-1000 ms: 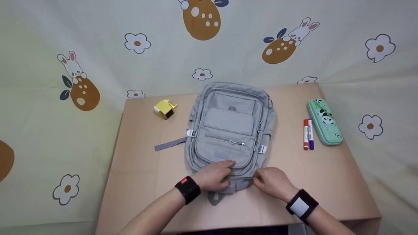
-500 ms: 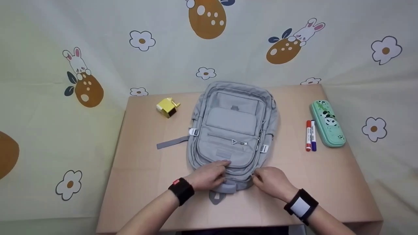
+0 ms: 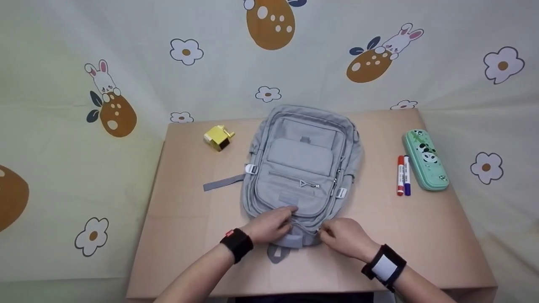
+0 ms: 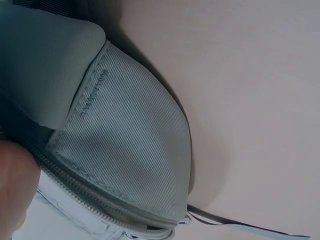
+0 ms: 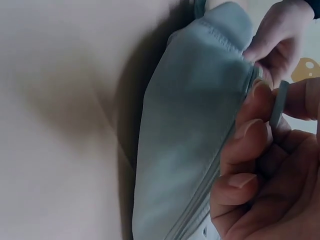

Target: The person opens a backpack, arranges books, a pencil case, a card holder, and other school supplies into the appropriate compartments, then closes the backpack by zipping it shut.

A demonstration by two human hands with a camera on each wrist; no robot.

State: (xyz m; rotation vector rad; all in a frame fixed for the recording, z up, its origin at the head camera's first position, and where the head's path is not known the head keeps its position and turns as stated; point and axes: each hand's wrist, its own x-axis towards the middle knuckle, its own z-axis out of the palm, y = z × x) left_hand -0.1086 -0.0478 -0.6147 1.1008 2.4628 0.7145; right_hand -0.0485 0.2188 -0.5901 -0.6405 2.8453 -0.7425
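Backpack: grey [image 3: 300,158]; lies front side up on the table [image 3: 181,244], in the middle, its near end toward the person; a side strap [image 3: 223,182] extends flat to the left.
Left hand: [image 3: 269,225] grips the near edge of the backpack beside the zip [image 4: 100,200], index finger laid over the front panel; this hold matches the frame half a second ago.
Right hand: [image 3: 347,237] pinches the zip pull [image 5: 280,105], a grey tab, between thumb and forefinger; the other fingers are curled beside the zip.
Change: the right hand has travelled leftward along the near edge and is now closer to the left hand; the backpack has kept its place on the table.
Pencil case: green with a panda print [image 3: 427,160]; on the right side of the table; unmoved.
Markers: red marker [image 3: 400,176] and blue marker [image 3: 406,176]; side by side, just left of the pencil case; unmoved.
Sharpener: yellow, with a crank [image 3: 218,137]; at the far left of the table; unmoved.
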